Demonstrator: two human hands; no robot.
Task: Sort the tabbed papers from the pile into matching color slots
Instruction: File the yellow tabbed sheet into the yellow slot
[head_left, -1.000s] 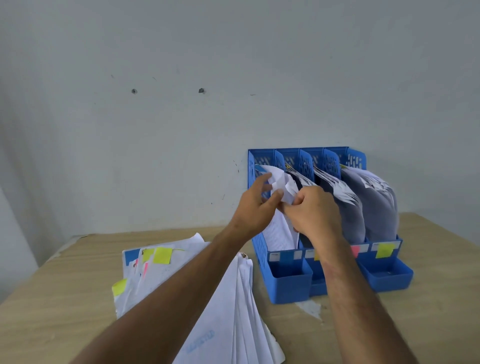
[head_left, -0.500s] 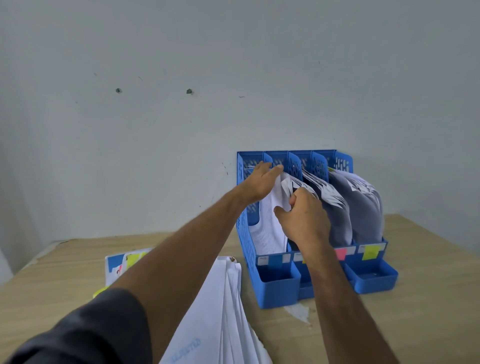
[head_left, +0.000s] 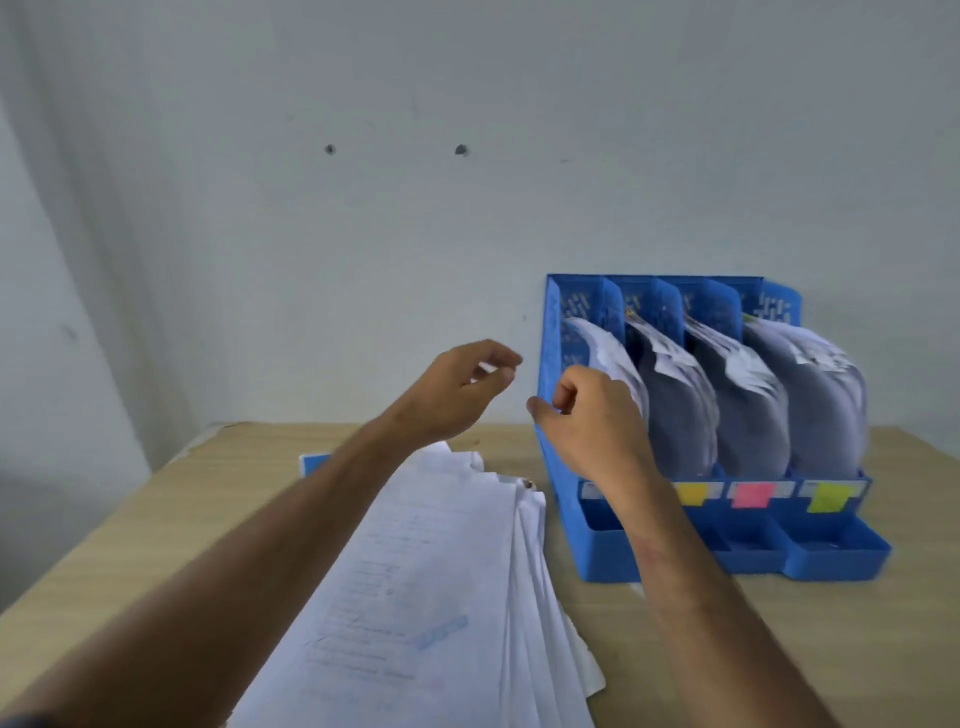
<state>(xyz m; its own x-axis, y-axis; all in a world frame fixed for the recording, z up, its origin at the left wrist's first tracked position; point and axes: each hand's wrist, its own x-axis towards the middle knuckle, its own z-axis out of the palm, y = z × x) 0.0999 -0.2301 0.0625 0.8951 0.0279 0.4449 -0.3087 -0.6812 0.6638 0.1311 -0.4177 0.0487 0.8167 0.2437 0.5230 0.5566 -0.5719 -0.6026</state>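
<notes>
A blue file rack (head_left: 550, 364) with several slots stands against the wall, each slot full of curled white papers (head_left: 748, 405). Its front labels show yellow (head_left: 691, 493), pink (head_left: 750, 494) and lime (head_left: 828, 498) tabs; my right forearm hides the leftmost label. My left hand (head_left: 457, 387) hovers left of the rack with loosely curled fingers, holding nothing. My right hand (head_left: 592, 421) is in front of the leftmost slot, fingers curled, empty, just off the papers there. The pile of tabbed papers (head_left: 441, 571) lies on the table under my left forearm.
The wooden table (head_left: 831, 649) runs to a grey wall behind the rack. A blue tab corner (head_left: 311, 462) sticks out from the pile's far left. A torn white patch marks the tabletop below the rack's front.
Both hands have let go of the sheet in the leftmost slot and drawn back toward me; the left hand has moved left, away from the rack. The camera has shifted.
</notes>
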